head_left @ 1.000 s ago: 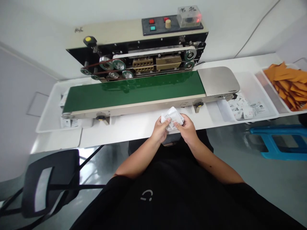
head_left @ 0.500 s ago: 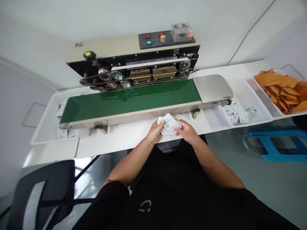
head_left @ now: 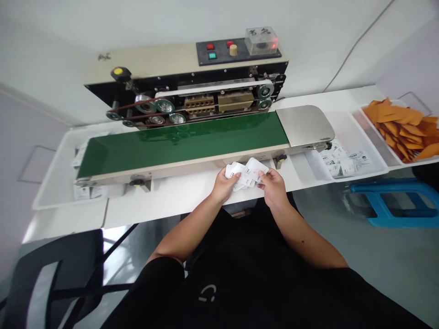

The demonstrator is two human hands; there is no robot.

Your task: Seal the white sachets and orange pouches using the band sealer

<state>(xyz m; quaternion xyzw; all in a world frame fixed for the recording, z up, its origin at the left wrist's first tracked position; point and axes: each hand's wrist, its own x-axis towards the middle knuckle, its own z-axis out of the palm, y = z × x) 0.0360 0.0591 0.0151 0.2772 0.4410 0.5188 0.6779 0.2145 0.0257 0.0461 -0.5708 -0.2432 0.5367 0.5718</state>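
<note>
Fanning out small white printed sachets between both hands, the person is gripping them over a white counter, the left hand closed on the nearer sachets and the right hand pinching the farther ones. The bunch from the earlier frame is now spreading apart. A green conveyor belt is running beyond them. A shallow white plastic tray on the right is holding more white sachets, a further white tray is holding flat orange packets, and a left-hand white tray is holding white sachets.
</note>
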